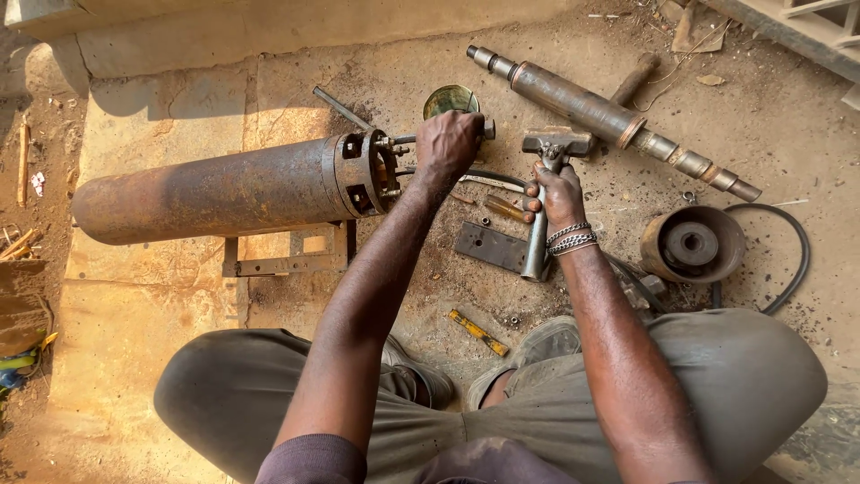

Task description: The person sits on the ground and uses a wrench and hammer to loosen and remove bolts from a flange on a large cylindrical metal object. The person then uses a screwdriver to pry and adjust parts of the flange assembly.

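A long rusty cylinder (pixel 206 190) lies on its side on a metal stand (pixel 287 255), its open slotted end (pixel 365 172) facing right. My left hand (pixel 448 143) is closed around a shaft sticking out of that end. My right hand (pixel 557 193) grips the metal handle of a hammer (pixel 548 170), whose head (pixel 557 141) points away from me just right of the shaft. Metal bracelets circle my right wrist.
A long rusty stepped shaft (pixel 609 115) lies at the back right, a round pulley-like part (pixel 692 244) and a black cable (pixel 793 260) to the right. A green tin (pixel 451 99), a flat plate (pixel 488 246), a yellow-handled tool (pixel 477 332) and small bolts lie on the dirt floor.
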